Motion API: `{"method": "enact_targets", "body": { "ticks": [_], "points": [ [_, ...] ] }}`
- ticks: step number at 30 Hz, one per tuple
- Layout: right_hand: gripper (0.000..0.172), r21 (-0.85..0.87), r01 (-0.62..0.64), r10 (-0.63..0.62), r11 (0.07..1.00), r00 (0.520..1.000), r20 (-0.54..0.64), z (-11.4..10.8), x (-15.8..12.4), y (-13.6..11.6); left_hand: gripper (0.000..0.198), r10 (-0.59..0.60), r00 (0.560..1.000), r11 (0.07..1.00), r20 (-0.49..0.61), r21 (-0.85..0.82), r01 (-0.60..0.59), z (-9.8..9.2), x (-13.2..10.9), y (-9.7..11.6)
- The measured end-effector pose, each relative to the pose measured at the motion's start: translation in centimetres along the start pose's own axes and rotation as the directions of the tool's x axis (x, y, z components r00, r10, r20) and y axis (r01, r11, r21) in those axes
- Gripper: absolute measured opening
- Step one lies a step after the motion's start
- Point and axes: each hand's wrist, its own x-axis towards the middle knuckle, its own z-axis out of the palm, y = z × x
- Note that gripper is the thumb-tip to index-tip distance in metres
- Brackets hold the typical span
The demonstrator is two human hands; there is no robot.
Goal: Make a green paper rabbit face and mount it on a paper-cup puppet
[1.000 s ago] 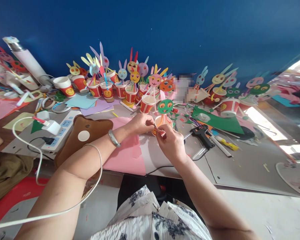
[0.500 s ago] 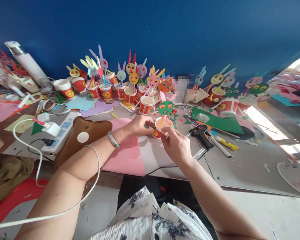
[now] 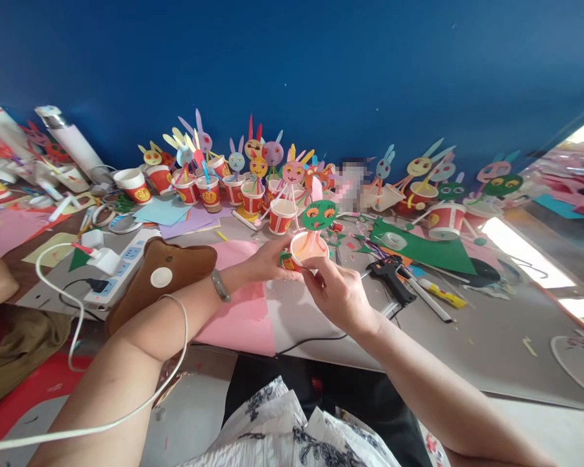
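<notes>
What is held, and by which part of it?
A paper cup, by its left side in the left hand; the right hand is at its near rim.

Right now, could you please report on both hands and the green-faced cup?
Left hand holding green-faced cup. Right hand at its near rim. Glue gun lying to the right.

Pink paper (image 3: 238, 318) and glue gun (image 3: 385, 269) on table (image 3: 433, 350) (grey).

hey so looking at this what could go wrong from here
The right hand is at the rim of the red-and-white paper cup, which could crease. The thin white cable draped over the left forearm might snag. The black plastic glue gun lies near that hand, which could brush it.
</notes>
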Motion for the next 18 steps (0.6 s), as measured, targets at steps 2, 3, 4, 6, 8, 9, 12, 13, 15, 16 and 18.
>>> {"method": "enact_targets", "body": {
  "ticks": [2, 3, 4, 6, 8, 9, 12, 13, 15, 16, 18],
  "points": [
    [0.009, 0.045, 0.047, -0.046, 0.998, 0.999, -0.02, -0.3, 0.3, -0.2, 0.069, 0.009, 1.0, 0.999, -0.023, -0.032, -0.01, 0.1, 0.0, 0.1],
    [0.009, 0.071, 0.078, -0.075, 0.994, 0.996, -0.042, -0.5, 0.4, -0.2, 0.068, 0.009, 0.999, 0.999, -0.033, -0.048, -0.01, 0.1, 0.0, 0.2],
    [0.011, 0.096, 0.111, -0.104, 0.989, 0.992, -0.074, -0.8, 0.5, -0.2, 0.068, 0.008, 0.999, 0.998, -0.036, -0.067, -0.01, 0.1, -0.1, 0.2],
    [0.018, 0.123, 0.161, -0.139, 0.979, 0.975, -0.171, -1.7, 0.6, 0.3, 0.07, -0.001, 1.0, 0.994, -0.029, -0.11, -0.002, 0.1, -0.2, 0.4],
    [0.023, 0.141, 0.172, -0.127, 0.975, 0.95, -0.284, -2.7, 0.7, 1.2, 0.072, -0.045, 0.999, 0.989, -0.004, -0.138, 0.044, 0.2, -0.3, 0.8],
    [0.026, 0.166, 0.164, -0.1, 0.972, 0.936, -0.336, -3.1, 0.7, 1.8, 0.073, -0.086, 0.996, 0.986, 0.006, -0.146, 0.086, 0.2, -0.4, 1.0],
    [0.032, 0.242, 0.16, -0.019, 0.957, 0.867, -0.498, -3.8, 1.0, 3.4, 0.077, -0.228, 0.973, 0.959, 0.039, -0.166, 0.231, 0.4, -0.8, 1.3],
    [0.032, 0.265, 0.145, 0.019, 0.953, 0.847, -0.532, -3.9, 1.0, 3.9, 0.077, -0.252, 0.966, 0.949, 0.058, -0.179, 0.258, 0.4, -0.9, 1.3],
    [0.031, 0.337, 0.049, 0.136, 0.94, 0.854, -0.503, -3.9, 1.1, 4.5, 0.074, -0.242, 0.967, 0.946, 0.079, -0.203, 0.253, 0.6, -0.9, 1.2],
    [0.031, 0.378, -0.027, 0.203, 0.925, 0.877, -0.435, -3.9, 1.1, 4.7, 0.072, -0.22, 0.972, 0.95, 0.084, -0.208, 0.233, 0.7, -1.0, 1.0],
    [0.033, 0.414, -0.151, 0.271, 0.898, 0.93, -0.249, -3.9, 0.9, 5.0, 0.07, -0.181, 0.98, 0.959, 0.081, -0.206, 0.194, 1.0, -0.9, 0.7]
  ]
}}
